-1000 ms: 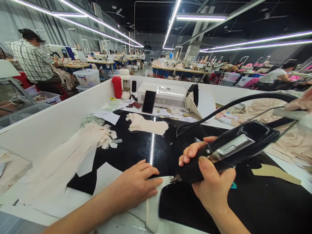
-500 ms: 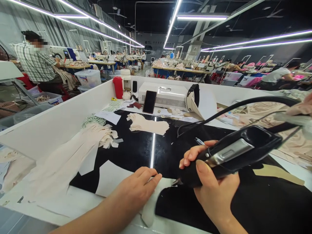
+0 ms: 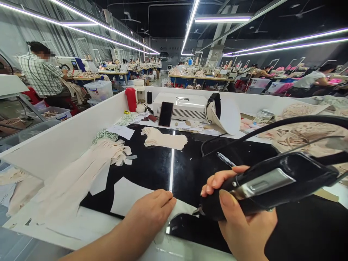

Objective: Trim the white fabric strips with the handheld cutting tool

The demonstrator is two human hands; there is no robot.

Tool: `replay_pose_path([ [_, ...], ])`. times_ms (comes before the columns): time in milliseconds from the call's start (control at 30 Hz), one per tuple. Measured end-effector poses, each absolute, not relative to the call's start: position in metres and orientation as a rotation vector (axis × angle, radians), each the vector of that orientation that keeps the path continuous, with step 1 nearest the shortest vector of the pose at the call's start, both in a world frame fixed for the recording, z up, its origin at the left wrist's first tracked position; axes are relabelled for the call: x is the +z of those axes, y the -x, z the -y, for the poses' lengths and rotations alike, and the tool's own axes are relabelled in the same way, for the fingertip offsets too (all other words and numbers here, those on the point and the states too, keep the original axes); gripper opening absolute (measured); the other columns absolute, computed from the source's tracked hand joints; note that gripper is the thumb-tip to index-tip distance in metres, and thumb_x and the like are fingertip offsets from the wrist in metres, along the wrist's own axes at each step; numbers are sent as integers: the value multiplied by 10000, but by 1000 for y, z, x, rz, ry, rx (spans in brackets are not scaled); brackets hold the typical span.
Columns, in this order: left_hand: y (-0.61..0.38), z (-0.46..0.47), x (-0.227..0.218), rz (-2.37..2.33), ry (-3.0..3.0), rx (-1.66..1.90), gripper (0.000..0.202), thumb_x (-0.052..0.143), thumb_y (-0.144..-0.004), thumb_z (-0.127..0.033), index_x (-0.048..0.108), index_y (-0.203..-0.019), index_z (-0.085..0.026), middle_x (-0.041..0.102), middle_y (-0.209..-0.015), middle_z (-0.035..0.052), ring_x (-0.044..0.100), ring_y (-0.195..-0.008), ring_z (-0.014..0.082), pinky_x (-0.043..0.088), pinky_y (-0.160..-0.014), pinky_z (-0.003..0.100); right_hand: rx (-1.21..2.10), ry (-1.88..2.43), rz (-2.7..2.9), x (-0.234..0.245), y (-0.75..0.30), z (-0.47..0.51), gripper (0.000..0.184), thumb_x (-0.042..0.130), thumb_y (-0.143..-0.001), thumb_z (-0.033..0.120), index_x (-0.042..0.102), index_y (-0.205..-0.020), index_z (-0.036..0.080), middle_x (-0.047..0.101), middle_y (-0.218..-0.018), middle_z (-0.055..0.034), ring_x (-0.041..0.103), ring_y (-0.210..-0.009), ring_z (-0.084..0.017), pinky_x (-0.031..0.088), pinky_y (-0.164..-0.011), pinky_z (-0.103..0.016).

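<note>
My right hand (image 3: pixel 239 221) is wrapped round a black corded hand tool (image 3: pixel 272 183), whose pointed tip (image 3: pixel 196 212) touches a pale fabric strip (image 3: pixel 178 210) on the glossy black work surface (image 3: pixel 152 166). My left hand (image 3: pixel 152 214) lies on the same strip just left of the tip, fingers together and pressing the fabric down. The tool's black cable (image 3: pixel 272 127) arcs up and off to the right.
A heap of cut beige pieces (image 3: pixel 81 170) lies left, another small stack (image 3: pixel 163 139) sits mid-table. A white machine box (image 3: pixel 181 107), a phone (image 3: pixel 165 113) and a red bottle (image 3: pixel 132 98) stand at the back. White partition walls (image 3: pixel 67 134) border the bench. A person (image 3: pixel 43 74) works at far left.
Both hands and the tool slid toward me along the strip. My left fingers drew closer together. The view tilted slightly.
</note>
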State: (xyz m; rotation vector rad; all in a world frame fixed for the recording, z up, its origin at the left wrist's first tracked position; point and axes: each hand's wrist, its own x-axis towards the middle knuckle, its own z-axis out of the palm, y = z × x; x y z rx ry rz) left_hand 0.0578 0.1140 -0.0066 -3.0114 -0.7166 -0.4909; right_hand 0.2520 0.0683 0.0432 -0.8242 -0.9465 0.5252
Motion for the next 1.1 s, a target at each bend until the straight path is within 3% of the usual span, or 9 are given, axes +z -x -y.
replay_pose_path([
  [267,-55,-110,-20,730,2977,-581,285,454,-1018,20,591,-1174,-176,706,-1083,73,724,-926,196,612,-835,305,529,832,960,39,-251,-63,371,820,-898,207,598,-1186,280,687,-831,4,684,-670,-180,629,-573,-331],
  [467,-61,-106,-21,654,2800,-536,270,394,-1096,-78,650,-1037,-140,722,-1036,93,714,-906,204,605,-757,297,516,844,957,40,-250,-63,380,832,-888,214,600,-1181,281,688,-821,1,682,-669,-185,630,-570,-333],
  [600,-65,-102,-15,584,2762,-368,235,483,-1084,-116,669,-941,-127,693,-927,80,685,-810,217,585,-678,320,528,839,957,39,-250,-63,375,833,-893,219,605,-1183,286,689,-826,2,679,-673,-182,630,-577,-330],
  [667,-66,-99,-14,591,2774,-310,133,603,-1060,-198,680,-1001,-109,692,-932,83,688,-835,242,593,-702,345,530,838,952,39,-249,-62,372,832,-895,216,608,-1183,291,691,-827,4,679,-681,-181,631,-583,-325],
  [700,-67,-97,-14,623,2786,-322,170,670,-1039,-268,681,-1071,-101,702,-966,89,695,-870,256,602,-740,360,529,838,950,38,-249,-61,372,833,-894,214,611,-1182,292,690,-826,4,680,-686,-180,632,-590,-323],
  [800,-69,-91,-18,709,2800,-439,547,802,-944,-500,624,-1310,-134,727,-1121,118,710,-1013,302,601,-905,424,534,841,948,39,-248,-59,364,831,-896,216,616,-1179,295,691,-827,5,685,-696,-177,641,-614,-319],
  [867,-70,-88,-22,714,2779,-483,715,830,-876,-625,592,-1374,-170,731,-1191,145,710,-1087,332,582,-976,466,542,843,945,40,-247,-58,358,832,-895,214,619,-1171,297,688,-819,9,684,-686,-171,640,-614,-307],
  [1100,-72,-82,-31,719,2731,-547,856,864,-751,-743,613,-1350,-185,751,-1208,195,738,-1118,358,585,-1006,472,562,867,912,41,-247,-55,357,836,-884,245,625,-1164,310,674,-816,20,688,-692,-175,644,-621,-299],
])
